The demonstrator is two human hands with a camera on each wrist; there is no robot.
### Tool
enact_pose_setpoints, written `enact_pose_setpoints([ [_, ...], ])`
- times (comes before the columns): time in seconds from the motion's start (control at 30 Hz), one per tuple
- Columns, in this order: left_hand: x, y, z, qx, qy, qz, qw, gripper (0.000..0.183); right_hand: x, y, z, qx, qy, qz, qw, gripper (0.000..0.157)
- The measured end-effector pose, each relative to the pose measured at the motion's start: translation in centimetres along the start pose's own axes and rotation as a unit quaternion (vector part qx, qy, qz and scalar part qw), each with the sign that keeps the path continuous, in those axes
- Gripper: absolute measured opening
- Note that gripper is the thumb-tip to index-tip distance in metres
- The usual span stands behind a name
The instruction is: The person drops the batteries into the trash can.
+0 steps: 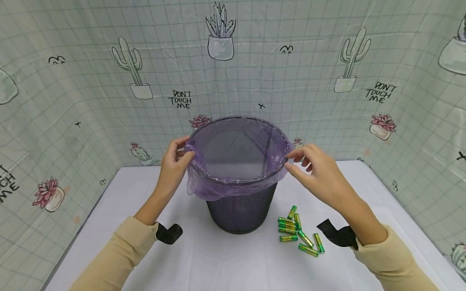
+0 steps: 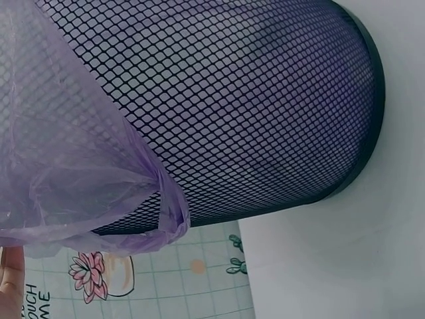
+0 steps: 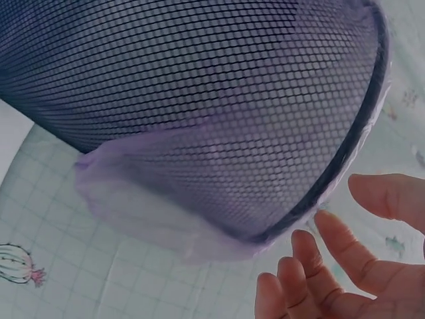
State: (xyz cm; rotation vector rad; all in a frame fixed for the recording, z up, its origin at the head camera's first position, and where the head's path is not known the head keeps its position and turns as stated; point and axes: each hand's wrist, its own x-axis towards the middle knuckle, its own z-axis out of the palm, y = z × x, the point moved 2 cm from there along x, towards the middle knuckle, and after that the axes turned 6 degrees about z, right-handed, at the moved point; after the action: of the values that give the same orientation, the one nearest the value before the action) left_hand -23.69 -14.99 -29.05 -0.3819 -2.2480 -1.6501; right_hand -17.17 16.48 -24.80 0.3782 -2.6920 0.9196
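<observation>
A black wire-mesh wastebasket (image 1: 240, 216) stands upright on the white table, lined with a thin purple trash bag (image 1: 218, 190). The bag's edge is folded outward over the rim and hangs down the outside. At the rim's left side my left hand (image 1: 174, 161) pinches the bag, thumb at the inner edge and fingers outside; most of that hand is out of the left wrist view. My right hand (image 1: 322, 173) is by the right rim, fingers loosely bent and thumb apart. In the right wrist view its fingertips (image 3: 325, 219) are right at the bag-covered rim (image 3: 325, 183).
Several green-and-gold batteries (image 1: 287, 223) lie scattered on the white tabletop (image 1: 240, 262), right of the basket's base. A cloth with printed cacti (image 1: 222, 76) hangs behind the table and along both sides. Black straps (image 1: 169, 233) stick out at both cuffs.
</observation>
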Motion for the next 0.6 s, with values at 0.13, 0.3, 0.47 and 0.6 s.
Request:
enact_pose_setpoints([
  [0.13, 0.0, 0.0, 0.1, 0.000, -0.001, -0.001, 1.0000, 0.045, -0.7, 1.3, -0.1, 0.001, 0.018, 0.010, 1.000, 0.024],
  [0.3, -0.1, 0.0, 0.1, 0.001, -0.001, -0.002, 1.0000, 0.045, -1.6, 3.0, 0.0, -0.002, 0.020, 0.029, 0.999, 0.023],
  [0.47, 0.0, 0.0, 0.1, 0.001, -0.001, -0.003, 1.0000, 0.045, -2.4, 4.8, 0.5, -0.009, 0.009, 0.051, 0.999, 0.024],
  [0.6, 0.0, 0.0, 0.1, -0.002, 0.000, -0.004, 1.0000, 0.045, -3.0, 6.2, 1.0, -0.014, -0.002, 0.070, 0.997, 0.025],
])
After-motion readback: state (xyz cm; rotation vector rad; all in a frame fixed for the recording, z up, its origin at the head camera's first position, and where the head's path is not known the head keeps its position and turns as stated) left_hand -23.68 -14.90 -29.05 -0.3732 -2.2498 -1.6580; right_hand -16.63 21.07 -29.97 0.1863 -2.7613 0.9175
